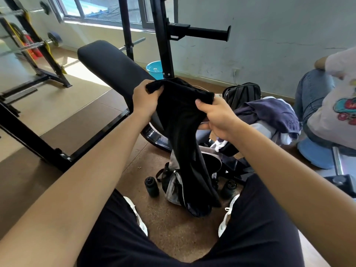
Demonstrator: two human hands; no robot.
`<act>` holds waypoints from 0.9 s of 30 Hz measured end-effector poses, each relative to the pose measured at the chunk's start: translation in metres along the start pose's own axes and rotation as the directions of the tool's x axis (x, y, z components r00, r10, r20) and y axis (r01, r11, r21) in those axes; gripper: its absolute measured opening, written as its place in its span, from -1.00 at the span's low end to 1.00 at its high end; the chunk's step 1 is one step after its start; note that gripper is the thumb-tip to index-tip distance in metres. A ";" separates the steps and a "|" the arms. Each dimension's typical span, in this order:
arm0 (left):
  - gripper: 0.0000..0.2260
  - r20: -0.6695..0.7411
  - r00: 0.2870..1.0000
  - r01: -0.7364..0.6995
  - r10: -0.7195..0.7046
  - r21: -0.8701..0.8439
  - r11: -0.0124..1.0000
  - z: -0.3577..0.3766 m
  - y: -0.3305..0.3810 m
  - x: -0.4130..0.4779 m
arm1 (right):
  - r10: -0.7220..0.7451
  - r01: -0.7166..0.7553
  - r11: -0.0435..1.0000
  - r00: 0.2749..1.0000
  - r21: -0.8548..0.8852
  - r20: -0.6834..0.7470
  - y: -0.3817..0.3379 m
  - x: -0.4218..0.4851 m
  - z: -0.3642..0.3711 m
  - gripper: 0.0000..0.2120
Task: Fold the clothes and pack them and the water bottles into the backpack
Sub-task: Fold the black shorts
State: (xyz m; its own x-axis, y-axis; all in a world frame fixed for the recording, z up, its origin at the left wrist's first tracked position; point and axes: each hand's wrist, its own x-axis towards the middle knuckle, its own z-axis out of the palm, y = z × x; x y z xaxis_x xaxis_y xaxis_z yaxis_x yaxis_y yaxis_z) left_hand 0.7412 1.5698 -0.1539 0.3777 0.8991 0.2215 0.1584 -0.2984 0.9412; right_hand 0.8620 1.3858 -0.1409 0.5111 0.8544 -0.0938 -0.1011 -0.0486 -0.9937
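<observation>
Black fabric garment (183,124) hangs limp, likely light — my left grip (144,101) and right grip (217,117) pinch its top edge.

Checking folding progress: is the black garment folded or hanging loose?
Unfolded. The black fabric garment hangs loose toward the floor, its top edge gripped by the left hand and right hand.

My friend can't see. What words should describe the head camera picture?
A left hand and a right hand hold up a black garment over a grey backpack on the floor. One water bottle stands left of the backpack, another bottle right of it, and more clothes are piled further right.
</observation>
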 end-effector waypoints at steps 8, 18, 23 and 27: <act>-0.47 0.168 0.980 0.155 -0.103 -0.333 0.930 0.038 -0.068 -0.134 | 0.055 0.008 0.952 0.979 0.305 -0.199 0.001 -0.006 0.004 -0.72; -0.77 -0.003 0.976 0.204 -0.219 0.382 0.902 0.094 -0.103 -0.163 | -0.007 0.124 0.924 0.951 0.362 -0.310 -0.009 -0.014 -0.006 -0.83; -0.73 0.069 0.956 0.210 -0.286 0.521 0.827 0.049 -0.132 -0.106 | -0.080 0.196 0.959 0.879 0.202 -0.470 0.002 -0.006 -0.038 -0.91; -0.79 0.057 0.945 0.270 -0.322 0.421 0.866 0.027 -0.123 -0.070 | -0.098 0.118 0.993 0.828 0.002 -0.552 0.032 0.002 -0.062 -0.92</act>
State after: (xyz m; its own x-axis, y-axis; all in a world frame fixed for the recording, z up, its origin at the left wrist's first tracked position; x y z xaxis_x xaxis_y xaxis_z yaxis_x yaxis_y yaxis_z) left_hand 0.7197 1.5351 -0.2923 0.3579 0.9274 -0.1085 0.6231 -0.1507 0.7675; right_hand 0.9130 1.3536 -0.1765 0.9041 0.4270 -0.0146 -0.0417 0.0541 -0.9977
